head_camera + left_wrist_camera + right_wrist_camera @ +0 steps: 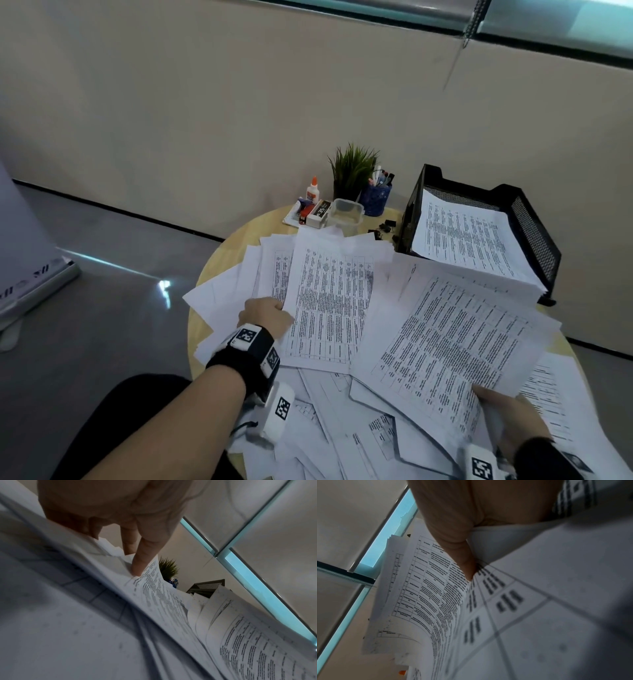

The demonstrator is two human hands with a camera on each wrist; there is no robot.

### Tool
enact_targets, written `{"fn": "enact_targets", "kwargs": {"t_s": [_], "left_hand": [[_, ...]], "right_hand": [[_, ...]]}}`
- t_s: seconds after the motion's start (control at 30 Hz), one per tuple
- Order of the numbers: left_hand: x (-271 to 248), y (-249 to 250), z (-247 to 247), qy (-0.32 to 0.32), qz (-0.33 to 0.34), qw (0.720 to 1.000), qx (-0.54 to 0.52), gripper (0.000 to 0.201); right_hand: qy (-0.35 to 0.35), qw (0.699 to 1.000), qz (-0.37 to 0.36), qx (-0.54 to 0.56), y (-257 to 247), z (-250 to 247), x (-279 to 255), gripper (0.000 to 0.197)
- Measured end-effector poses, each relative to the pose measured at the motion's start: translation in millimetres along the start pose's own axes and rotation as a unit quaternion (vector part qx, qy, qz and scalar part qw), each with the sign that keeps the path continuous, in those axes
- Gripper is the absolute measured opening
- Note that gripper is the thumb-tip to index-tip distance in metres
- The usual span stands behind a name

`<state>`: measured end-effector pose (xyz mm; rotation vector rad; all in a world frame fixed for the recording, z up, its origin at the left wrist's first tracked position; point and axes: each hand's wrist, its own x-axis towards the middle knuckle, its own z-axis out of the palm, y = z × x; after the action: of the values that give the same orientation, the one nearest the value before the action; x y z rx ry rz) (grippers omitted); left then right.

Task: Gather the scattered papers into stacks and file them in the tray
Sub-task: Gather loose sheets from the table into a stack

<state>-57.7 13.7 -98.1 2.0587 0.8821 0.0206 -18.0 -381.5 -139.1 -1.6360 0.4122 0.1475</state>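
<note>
Printed sheets lie scattered over a round wooden table (pixel 236 240). My left hand (pixel 265 317) grips the left edge of a printed sheet (pixel 329 301) on top of the pile; in the left wrist view its fingers (pixel 140 561) curl that edge upward. My right hand (pixel 507 418) holds a bundle of papers (pixel 445 342) by its near corner, raised over the pile, with its thumb (pixel 464 561) on top. A black mesh tray (pixel 534 219) stands at the back right with a paper stack (pixel 466 236) in it.
Behind the papers stand a small plant (pixel 352 171), a blue pen cup (pixel 376 198), a glue bottle (pixel 312 190), a clear plastic box (pixel 346 212) and binder clips (pixel 387 226). A wall runs close behind the table. Grey floor lies to the left.
</note>
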Motion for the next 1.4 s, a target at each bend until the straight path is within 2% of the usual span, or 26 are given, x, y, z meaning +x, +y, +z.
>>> {"fn": "enact_targets", "kwargs": {"t_s": [0.03, 0.1, 0.13, 0.17, 0.23, 0.3, 0.33, 0.37, 0.43, 0.47, 0.63, 0.7, 0.73, 0.8, 0.87, 1.0, 1.1, 1.2, 1.3, 1.4], "left_hand": [[1.1, 3.0, 0.7, 0.002, -0.004, 1.0, -0.018, 0.041], [-3.2, 9.4, 0.4, 0.003, 0.008, 1.0, -0.024, 0.021], [-6.6, 11.1, 1.7, 0.009, 0.027, 0.999, -0.025, 0.023], [-11.4, 12.3, 3.6, 0.017, 0.054, 0.998, -0.02, 0.046], [-25.0, 14.7, 8.6, 0.018, 0.122, 0.992, 0.004, 0.081], [-34.3, 14.7, 14.6, 0.006, 0.163, 0.986, 0.043, 0.091], [-36.2, 14.2, 16.3, 0.002, 0.172, 0.984, 0.053, 0.089], [-37.2, 14.6, 16.8, -0.003, 0.184, 0.981, 0.054, 0.08], [-41.8, 17.4, 14.5, -0.024, 0.202, 0.978, 0.044, 0.05], [-46.5, 19.0, 14.2, -0.033, 0.212, 0.975, 0.054, 0.042], [-68.4, 26.5, 24.7, -0.021, 0.334, 0.932, 0.137, 0.049], [-69.9, 26.1, 29.3, -0.024, 0.356, 0.923, 0.144, 0.049], [-68.9, 25.7, 31.3, -0.024, 0.359, 0.922, 0.144, 0.05], [-67.4, 26.0, 33.2, -0.029, 0.358, 0.923, 0.14, 0.052], [-65.6, 27.9, 33.1, -0.04, 0.335, 0.931, 0.136, 0.051], [-56.8, 27.7, 32.0, -0.073, 0.226, 0.971, 0.029, 0.041], [-45.6, 24.6, 20.1, -0.077, 0.155, 0.983, -0.06, 0.038], [-35.6, 23.4, -4.5, -0.05, 0.129, 0.981, -0.133, 0.035], [-22.2, 18.7, -31.5, -0.002, 0.113, 0.978, -0.176, 0.033], [-5.8, 8.1, -51.0, 0.051, 0.107, 0.974, -0.196, 0.029]], "right_hand": [[-0.002, 1.0, 0.0, -0.003, 0.3, -1.0, 0.4, 0.095], [-0.005, 1.0, 0.008, -0.002, 2.0, -3.0, 2.0, 0.114], [-0.008, 1.0, 0.005, 0.004, 3.1, -4.4, 3.4, 0.114], [-0.011, 1.0, 0.005, 0.014, 3.5, -5.6, 4.2, 0.107], [-0.025, 0.999, 0.004, 0.027, -10.2, 2.2, -11.2, 0.07], [-0.031, 0.999, 0.008, 0.035, -15.8, 6.7, -16.3, 0.029], [-0.024, 0.999, 0.012, 0.032, -15.6, 6.0, -15.7, 0.02], [-0.025, 0.999, 0.009, 0.028, -12.7, 3.7, -11.2, 0.019], [-0.013, 1.0, 0.008, 0.01, -9.0, 2.2, -8.0, 0.03], [-0.003, 1.0, 0.014, 0.006, -9.2, 2.4, -7.6, 0.032], [0.004, 0.999, 0.0, -0.042, -7.0, 1.9, -6.2, 0.032], [0.007, 0.999, -0.006, -0.033, -7.2, 1.6, -6.8, 0.029], [0.004, 1.0, -0.001, -0.026, -8.9, 2.3, -8.6, 0.033], [0.006, 1.0, 0.014, -0.022, -11.5, 3.6, -11.9, 0.041], [0.017, 1.0, 0.008, -0.009, -10.7, 3.2, -9.7, 0.037], [0.019, 0.998, 0.037, 0.049, -11.6, 4.3, -11.0, 0.034], [-0.004, 0.997, 0.024, 0.073, -17.9, 4.7, -15.7, 0.03], [-0.013, 0.998, 0.009, 0.066, -23.3, 5.6, -23.4, 0.034], [-0.015, 0.998, 0.014, 0.062, -16.8, 1.8, -17.5, 0.011], [-0.035, 0.994, 0.02, 0.106, -17.5, 4.0, -21.3, 0.015]]}}
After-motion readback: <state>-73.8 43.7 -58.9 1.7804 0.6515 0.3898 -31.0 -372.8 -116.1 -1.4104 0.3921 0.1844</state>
